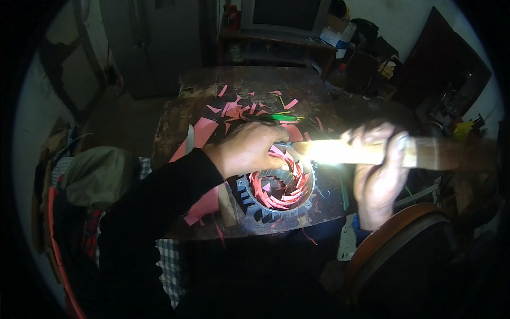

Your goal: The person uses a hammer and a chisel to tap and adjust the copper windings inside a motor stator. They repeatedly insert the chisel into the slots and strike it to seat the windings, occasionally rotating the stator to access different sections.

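Note:
A metal motor stator [289, 212] with finned casing sits on the table, its ring of red windings [274, 200] edged with pink slips. My left hand [247, 146] lies over the stator's upper left, fingers curled; what they pinch is hidden. My right hand [380, 175], blurred, grips a long wooden bar [446, 154] held level, its glaring left end beside the upper right of the stator. Behind my left hand are a green-handled tool [279, 117] and pink paper scraps [231, 110]. A blade [189, 137] and larger pink sheets [204, 130] lie left of the stator.
The worn wooden table [202, 87] has a television [279, 13] on a stand behind it. A cloth-covered seat [98, 175] is at left, a large round orange-rimmed object [404, 250] at lower right, and piled items [350, 42] at back right.

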### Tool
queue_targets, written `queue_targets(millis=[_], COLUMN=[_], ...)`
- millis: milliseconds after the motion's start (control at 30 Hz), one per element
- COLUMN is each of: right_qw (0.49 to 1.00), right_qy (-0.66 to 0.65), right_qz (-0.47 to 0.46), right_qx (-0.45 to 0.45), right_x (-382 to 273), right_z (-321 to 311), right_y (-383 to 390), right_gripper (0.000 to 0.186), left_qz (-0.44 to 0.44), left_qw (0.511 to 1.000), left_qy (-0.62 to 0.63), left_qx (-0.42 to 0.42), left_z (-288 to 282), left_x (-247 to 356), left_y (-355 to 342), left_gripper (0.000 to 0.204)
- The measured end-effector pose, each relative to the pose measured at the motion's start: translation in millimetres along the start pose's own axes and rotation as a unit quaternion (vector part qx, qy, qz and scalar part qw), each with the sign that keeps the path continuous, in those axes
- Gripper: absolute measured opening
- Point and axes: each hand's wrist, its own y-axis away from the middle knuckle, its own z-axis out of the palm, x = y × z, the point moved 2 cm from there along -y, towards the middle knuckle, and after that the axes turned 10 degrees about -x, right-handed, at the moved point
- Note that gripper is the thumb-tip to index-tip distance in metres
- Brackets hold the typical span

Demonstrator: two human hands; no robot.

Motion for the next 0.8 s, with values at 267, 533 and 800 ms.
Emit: queue_targets(millis=[267,533,800], right_qw=[0.999,0.903,0.830], right_qy=[0.026,0.220,0.447], right_qz=[0.010,0.361,0.324], right_qx=[0.046,0.074,-0.078], right_x=[-46,28,83], right_z=[-24,-82,-76], right_y=[-21,14,42], right_gripper=[0.043,0.042,0.052], left_qz=[-0.040,0.035,0.047], left_qw=[0.992,0.992,0.996], left_qy=[0.096,-0.096,0.042], left_qx=[0.072,-0.073,-0.065], left_z=[-53,-28,16], left_x=[-2,53,64], left_y=[53,80,30], left_gripper=[0.073,0.113,0.036])
